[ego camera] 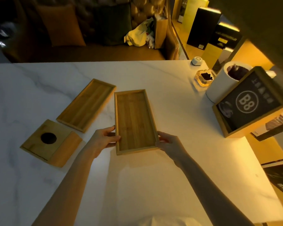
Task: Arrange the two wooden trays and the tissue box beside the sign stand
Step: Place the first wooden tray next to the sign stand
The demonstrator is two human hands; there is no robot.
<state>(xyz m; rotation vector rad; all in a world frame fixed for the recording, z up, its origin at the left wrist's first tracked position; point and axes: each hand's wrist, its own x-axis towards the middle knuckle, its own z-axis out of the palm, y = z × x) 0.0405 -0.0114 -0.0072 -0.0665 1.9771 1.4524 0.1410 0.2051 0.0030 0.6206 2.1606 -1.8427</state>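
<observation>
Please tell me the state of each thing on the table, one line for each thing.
Near tray: empty, gripped at its near end by the left hand and right hand.
Far tray: empty, flat on the table, untouched.
Tissue box: flat, round hole up, no tissue showing.
Sign stand: upright.
Ashtray: holds dark matter.

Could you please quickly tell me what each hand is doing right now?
Left hand: closed on the wooden tray, left edge.
Right hand: closed on the same tray, right edge.

Honey-brown wooden trays; white grey-veined marble table
</observation>
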